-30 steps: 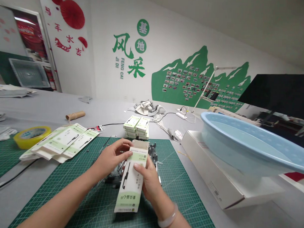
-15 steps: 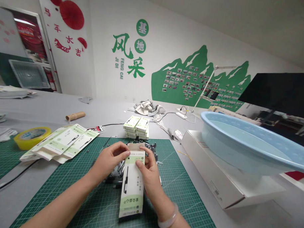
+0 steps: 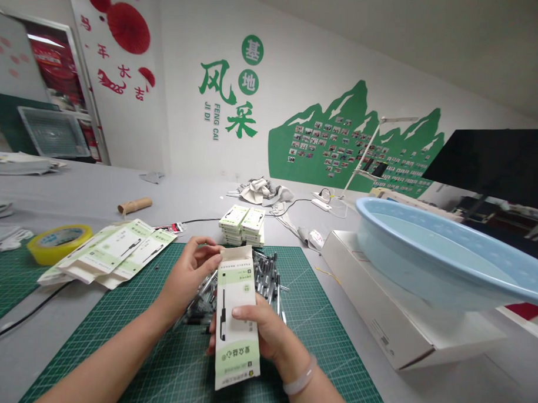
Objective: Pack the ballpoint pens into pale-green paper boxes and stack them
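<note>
A slim white and green pen box (image 3: pixel 237 288) with a pen printed on its front stands tilted over the mat, its top flap raised. My right hand (image 3: pixel 264 328) wraps around the box's lower half, thumb across the front and fingers behind. At the upper left corner, my left hand (image 3: pixel 191 275) pinches the box's edge with thumb and curled fingers. Behind the box lies a heap of black and clear pens (image 3: pixel 266 278), partly hidden by it and my hands.
Stacked pen boxes (image 3: pixel 242 224) stand beyond the pens. Flattened boxes (image 3: pixel 117 249) and a yellow tape roll (image 3: pixel 58 244) lie left on the green cutting mat (image 3: pixel 127 343) and table. A blue basin (image 3: pixel 408 253) rests on a white carton (image 3: pixel 380 311) at right.
My right hand has slid from the box's top down to its lower half. The box has tilted slightly, and its flap shows more. My left hand has shifted a little left.
</note>
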Motion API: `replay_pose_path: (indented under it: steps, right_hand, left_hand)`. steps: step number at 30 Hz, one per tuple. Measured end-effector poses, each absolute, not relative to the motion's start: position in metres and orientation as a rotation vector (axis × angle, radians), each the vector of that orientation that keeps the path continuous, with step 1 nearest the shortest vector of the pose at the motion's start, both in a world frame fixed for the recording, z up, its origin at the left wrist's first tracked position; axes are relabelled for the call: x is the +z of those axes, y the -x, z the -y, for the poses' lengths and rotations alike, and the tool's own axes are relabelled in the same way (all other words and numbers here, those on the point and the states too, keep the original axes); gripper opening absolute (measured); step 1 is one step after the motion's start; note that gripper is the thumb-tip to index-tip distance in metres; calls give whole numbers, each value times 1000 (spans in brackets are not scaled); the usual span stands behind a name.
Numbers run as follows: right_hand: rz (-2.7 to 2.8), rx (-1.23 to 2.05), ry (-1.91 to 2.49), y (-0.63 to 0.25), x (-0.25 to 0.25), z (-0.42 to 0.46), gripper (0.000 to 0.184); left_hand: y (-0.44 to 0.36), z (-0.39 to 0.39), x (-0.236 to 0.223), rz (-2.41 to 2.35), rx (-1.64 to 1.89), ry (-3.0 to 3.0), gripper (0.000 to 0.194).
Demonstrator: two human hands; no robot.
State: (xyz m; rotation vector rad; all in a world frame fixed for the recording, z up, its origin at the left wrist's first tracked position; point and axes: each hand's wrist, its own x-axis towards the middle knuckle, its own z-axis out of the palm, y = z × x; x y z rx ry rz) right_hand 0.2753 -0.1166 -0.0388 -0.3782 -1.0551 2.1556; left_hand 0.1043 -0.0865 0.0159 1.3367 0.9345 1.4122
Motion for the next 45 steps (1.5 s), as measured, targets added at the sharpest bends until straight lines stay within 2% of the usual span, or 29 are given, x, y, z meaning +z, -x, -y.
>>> replay_pose_path:
  steps: [4, 8, 11, 39, 45]
  right_hand:
    - [1115, 2248, 403, -275, -37, 119, 42]
    - [1120, 2319, 436, -275, -44, 117, 44]
    - [1116, 2339, 435, -277, -48, 115, 44]
    - [1048, 2332, 450, -277, -41, 115, 45]
    - [1067, 2312, 475, -277, -42, 115, 50]
  left_hand:
    - [-103, 87, 20, -832, 1251, -1088, 49]
    - [-102, 89, 21, -728, 967, -967, 50]
    - [-102, 90, 22, -685, 883, -1009, 47]
    - [-94, 91, 23, -748, 822, -1212, 51]
    - [-92, 89, 21, -763, 816, -1249, 52]
